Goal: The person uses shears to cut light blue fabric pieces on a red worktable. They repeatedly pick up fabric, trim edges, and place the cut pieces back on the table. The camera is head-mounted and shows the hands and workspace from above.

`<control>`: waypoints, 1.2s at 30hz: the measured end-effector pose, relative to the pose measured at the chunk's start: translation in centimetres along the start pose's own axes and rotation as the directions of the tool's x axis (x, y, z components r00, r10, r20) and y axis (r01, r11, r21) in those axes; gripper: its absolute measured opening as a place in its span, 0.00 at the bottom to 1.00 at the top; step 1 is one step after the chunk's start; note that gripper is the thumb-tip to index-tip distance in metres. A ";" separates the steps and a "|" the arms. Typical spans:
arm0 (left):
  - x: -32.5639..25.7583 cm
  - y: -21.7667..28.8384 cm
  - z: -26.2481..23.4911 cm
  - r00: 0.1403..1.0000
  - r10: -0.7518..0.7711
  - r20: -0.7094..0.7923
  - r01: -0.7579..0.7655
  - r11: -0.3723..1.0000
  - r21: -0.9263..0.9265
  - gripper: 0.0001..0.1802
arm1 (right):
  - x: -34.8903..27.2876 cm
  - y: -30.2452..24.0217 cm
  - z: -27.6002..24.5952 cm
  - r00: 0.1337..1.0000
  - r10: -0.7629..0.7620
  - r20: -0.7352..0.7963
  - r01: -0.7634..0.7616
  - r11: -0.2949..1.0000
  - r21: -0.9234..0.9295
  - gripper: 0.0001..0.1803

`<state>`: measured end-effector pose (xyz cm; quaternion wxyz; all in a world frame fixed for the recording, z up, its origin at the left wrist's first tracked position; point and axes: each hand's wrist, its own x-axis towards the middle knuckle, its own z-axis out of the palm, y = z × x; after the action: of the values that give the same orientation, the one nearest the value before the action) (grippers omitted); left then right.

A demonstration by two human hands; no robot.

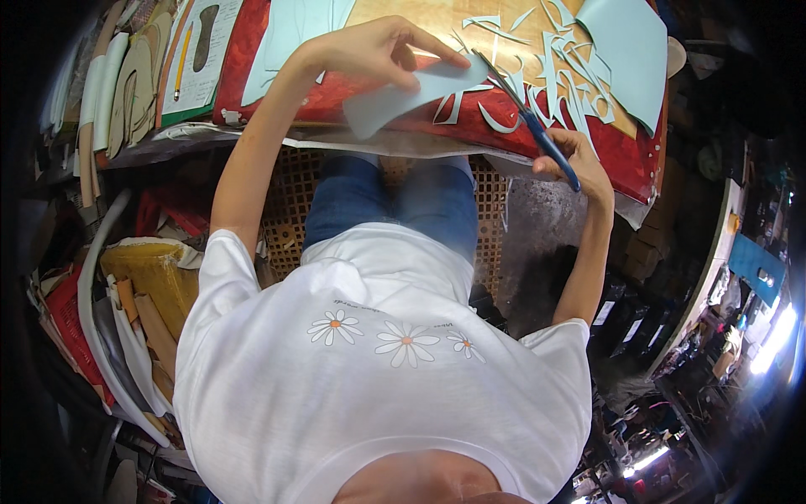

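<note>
My left hand pinches a pale blue sheet piece between thumb and fingers, holding it over the front of the table. The piece has a curved outline and hangs toward me at its lower left end. My right hand is closed round the blue handles of a pair of scissors. Their blades point up and left, at the right end of the piece. Whether the blades touch its edge I cannot tell. Thin curved offcuts of the same pale blue material lie about the scissors.
A red-covered table carries a wooden board and a larger pale blue sheet at right. To the left lie a yellow pencil, a written paper and a dark sole-shaped template. Rolls and patterns crowd the far left.
</note>
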<state>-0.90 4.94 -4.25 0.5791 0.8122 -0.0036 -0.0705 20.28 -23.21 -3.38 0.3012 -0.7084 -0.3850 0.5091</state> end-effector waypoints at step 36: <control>-8.6 -7.3 -2.0 0.283 -0.066 -0.957 0.814 0.544 0.203 0.49 | -1.9 2.1 2.1 0.992 -0.127 0.002 0.015 0.136 0.991 0.30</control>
<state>-9.74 10.02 -9.53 0.0974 0.8277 0.5194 0.1891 18.41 -25.85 -4.82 0.6987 -0.2955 -0.0021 0.6515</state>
